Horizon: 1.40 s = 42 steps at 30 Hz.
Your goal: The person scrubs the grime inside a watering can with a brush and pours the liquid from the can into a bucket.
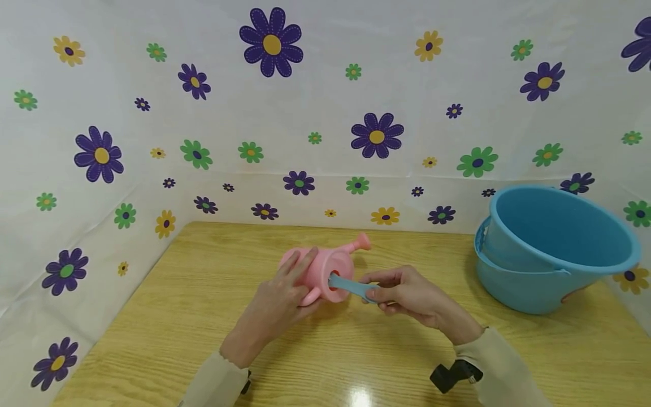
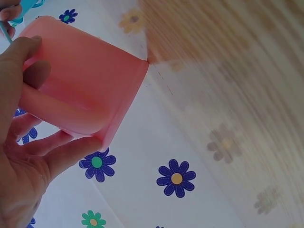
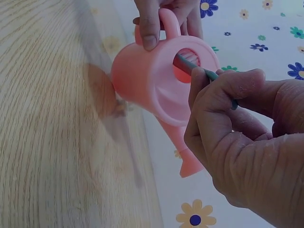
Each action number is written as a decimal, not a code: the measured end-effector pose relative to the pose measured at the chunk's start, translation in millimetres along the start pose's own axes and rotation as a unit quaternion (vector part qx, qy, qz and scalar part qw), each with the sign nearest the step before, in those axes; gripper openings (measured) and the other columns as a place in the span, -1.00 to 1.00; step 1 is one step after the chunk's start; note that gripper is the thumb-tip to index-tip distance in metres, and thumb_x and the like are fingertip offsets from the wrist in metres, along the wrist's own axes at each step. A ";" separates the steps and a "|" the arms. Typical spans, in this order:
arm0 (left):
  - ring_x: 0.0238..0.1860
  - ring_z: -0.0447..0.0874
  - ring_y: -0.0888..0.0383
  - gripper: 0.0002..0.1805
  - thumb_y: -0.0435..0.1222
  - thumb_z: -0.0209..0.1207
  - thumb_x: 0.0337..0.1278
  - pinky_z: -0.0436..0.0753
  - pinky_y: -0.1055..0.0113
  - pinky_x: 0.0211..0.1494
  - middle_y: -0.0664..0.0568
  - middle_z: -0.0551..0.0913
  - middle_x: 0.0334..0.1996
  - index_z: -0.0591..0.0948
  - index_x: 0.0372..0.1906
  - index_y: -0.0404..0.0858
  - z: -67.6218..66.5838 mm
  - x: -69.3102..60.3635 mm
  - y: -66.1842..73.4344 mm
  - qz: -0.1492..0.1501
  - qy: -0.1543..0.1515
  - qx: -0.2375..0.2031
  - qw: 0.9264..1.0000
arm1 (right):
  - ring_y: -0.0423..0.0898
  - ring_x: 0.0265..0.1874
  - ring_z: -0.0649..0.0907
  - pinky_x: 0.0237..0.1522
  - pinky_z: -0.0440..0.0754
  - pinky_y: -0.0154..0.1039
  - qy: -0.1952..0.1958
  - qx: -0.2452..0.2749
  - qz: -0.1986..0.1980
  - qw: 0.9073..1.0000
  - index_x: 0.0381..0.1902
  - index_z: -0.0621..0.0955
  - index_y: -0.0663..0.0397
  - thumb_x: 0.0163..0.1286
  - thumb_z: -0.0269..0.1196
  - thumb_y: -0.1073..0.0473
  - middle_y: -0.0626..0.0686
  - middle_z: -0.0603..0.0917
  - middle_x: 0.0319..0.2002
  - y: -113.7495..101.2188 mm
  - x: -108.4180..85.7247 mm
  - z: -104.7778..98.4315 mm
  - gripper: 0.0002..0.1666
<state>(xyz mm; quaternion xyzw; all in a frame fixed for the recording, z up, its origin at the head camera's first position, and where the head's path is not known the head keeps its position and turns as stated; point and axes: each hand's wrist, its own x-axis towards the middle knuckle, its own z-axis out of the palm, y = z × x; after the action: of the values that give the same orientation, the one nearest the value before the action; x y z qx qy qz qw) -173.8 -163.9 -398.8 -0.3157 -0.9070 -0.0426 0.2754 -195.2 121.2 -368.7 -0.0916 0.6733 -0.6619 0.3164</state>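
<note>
A pink toy watering can [image 1: 316, 270] lies tipped on its side, its round top opening turned toward the right hand and its spout pointing to the back right. My left hand [image 1: 281, 299] grips it around the body and handle, as the left wrist view shows with fingers along the pink can [image 2: 85, 71]. Between thumb and fingers, my right hand [image 1: 412, 297] pinches the handle of a blue plastic toy tool [image 1: 356, 286]. The tool's far end is inside the opening of the can [image 3: 142, 76], so its head is mostly hidden.
Two blue buckets, or one nested in another, stand at the right; the upper bucket [image 1: 559, 226] leans with its mouth tilted. The wood-patterned table [image 1: 203, 271] meets a white flower-printed sheet [image 1: 325, 96] at the back and left.
</note>
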 end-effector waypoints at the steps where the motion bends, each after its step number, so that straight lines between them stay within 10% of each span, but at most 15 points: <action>1: 0.30 0.59 -0.27 -0.66 0.02 0.45 0.12 0.79 0.24 -0.44 -0.13 0.54 0.39 0.85 -0.22 -0.17 -0.3 -0.2 -0.3 -0.001 0.001 -0.003 1.000 | -0.30 -0.53 0.52 -0.47 0.51 -0.53 0.000 -0.001 0.000 1.000 0.31 0.52 0.38 0.49 0.23 0.31 0.01 0.75 -0.29 -0.1 -0.8 -0.7 -0.52; 19: 0.30 0.60 -0.27 -0.67 0.01 0.45 0.13 0.78 0.26 -0.45 -0.12 0.55 0.39 0.85 -0.20 -0.17 0.8 -0.6 -1.2 -0.006 0.005 -0.007 1.000 | -0.21 -0.56 0.47 -0.50 0.46 -0.43 0.025 -0.066 -0.038 0.997 0.17 0.61 0.38 0.47 0.24 0.31 0.00 0.66 -0.41 -2.0 2.4 7.5 -0.63; 42: 0.30 0.59 -0.23 -0.65 -0.01 0.44 0.14 0.77 0.27 -0.47 -0.09 0.55 0.39 0.84 -0.12 -0.18 -0.1 0.1 0.1 -0.007 0.004 -0.009 1.000 | -0.20 -0.71 0.42 -0.64 0.30 -0.40 0.118 -0.247 -0.096 0.957 0.00 0.73 0.20 0.37 0.30 0.34 -0.04 0.54 -0.63 -12.1 21.6 41.8 -0.74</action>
<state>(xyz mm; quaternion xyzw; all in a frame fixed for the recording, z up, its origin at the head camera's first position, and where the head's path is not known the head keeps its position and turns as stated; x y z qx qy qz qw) -173.7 -163.8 -398.7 -0.3112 -0.9079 -0.0539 0.2757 -192.8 73.4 -360.7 -0.1527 0.8363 -0.5084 0.1370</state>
